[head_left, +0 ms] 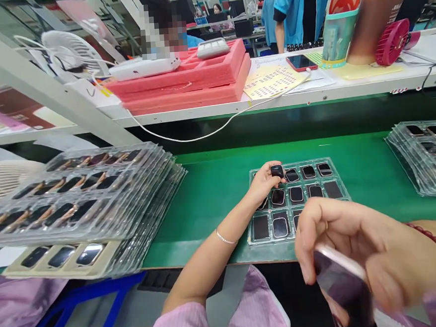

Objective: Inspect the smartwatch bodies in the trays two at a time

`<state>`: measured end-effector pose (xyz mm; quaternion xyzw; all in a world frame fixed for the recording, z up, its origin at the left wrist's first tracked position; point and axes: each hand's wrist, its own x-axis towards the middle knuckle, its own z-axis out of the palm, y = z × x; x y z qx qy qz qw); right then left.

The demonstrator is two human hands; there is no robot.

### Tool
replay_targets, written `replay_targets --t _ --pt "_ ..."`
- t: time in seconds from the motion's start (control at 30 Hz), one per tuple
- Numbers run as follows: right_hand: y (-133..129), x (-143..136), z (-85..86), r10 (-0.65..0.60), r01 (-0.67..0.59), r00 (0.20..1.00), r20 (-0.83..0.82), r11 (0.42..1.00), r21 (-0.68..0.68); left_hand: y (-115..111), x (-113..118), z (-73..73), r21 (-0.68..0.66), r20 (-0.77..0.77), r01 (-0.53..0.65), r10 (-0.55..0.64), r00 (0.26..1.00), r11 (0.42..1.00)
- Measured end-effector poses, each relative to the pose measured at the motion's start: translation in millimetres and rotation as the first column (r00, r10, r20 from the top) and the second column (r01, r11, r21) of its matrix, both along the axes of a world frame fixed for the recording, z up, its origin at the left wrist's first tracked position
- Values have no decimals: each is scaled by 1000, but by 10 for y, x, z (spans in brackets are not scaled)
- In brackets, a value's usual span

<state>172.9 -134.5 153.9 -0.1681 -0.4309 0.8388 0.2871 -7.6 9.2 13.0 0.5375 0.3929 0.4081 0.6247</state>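
Observation:
My left hand (263, 184) reaches to the back left of a clear plastic tray (251, 235) and pinches a small square smartwatch body (277, 171) with a dark face, just above the tray. Several more smartwatch bodies (296, 194) lie in the tray's pockets, and some of them are hidden by my hands. Close to the camera, my right hand (376, 242) grips a dark-faced smartwatch body (344, 286) with a rose-gold rim. It is tilted and partly blurred, in front of the tray's right front corner.
A tall stack of clear trays (149, 203) with watch bodies stands left, beside a beige tray (112, 255). Another stack (408, 165) is at right. Behind the green mat (204, 184), a shelf (199, 112) carries pink foam (212, 79) and a cup (338, 38). People work beyond.

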Motion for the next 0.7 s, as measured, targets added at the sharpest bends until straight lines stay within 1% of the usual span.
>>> replay_targets --t 0.07,0.1,0.17,0.2,0.23,0.3,0.37,0.43,0.57,0.7 --pt "225 20 -143 -82 81 997 11 994 78 -3 -18 -24 28 5 -28 28 1000 999" --pt "376 44 -244 -154 147 987 42 981 123 -4 -27 -40 49 2 -47 47 999 998" --pt "718 111 -499 -315 292 943 108 937 191 -4 -41 -75 85 -7 -70 71 997 994" --pt "889 148 -641 -364 331 919 151 921 207 -3 -47 -91 97 -8 -71 72 997 993" --pt "1045 184 -783 -398 354 895 202 909 220 0 -52 -105 101 -6 -64 65 998 993" --pt "1282 244 -1035 -412 355 868 275 905 234 8 -61 -124 96 0 -46 46 999 994" --pt "1403 281 -1204 -405 343 862 306 909 238 12 -68 -132 84 5 -38 38 999 996" --pt "1433 296 -1281 -395 333 864 311 913 236 9 -76 -130 75 16 -28 26 1000 997" --pt "1411 300 -1327 -387 323 867 314 916 237 -8 -85 -125 93 35 -16 13 999 995" --pt "1437 264 -1406 -418 321 834 361 898 301 14 -59 -143 81 26 -11 9 1000 997"
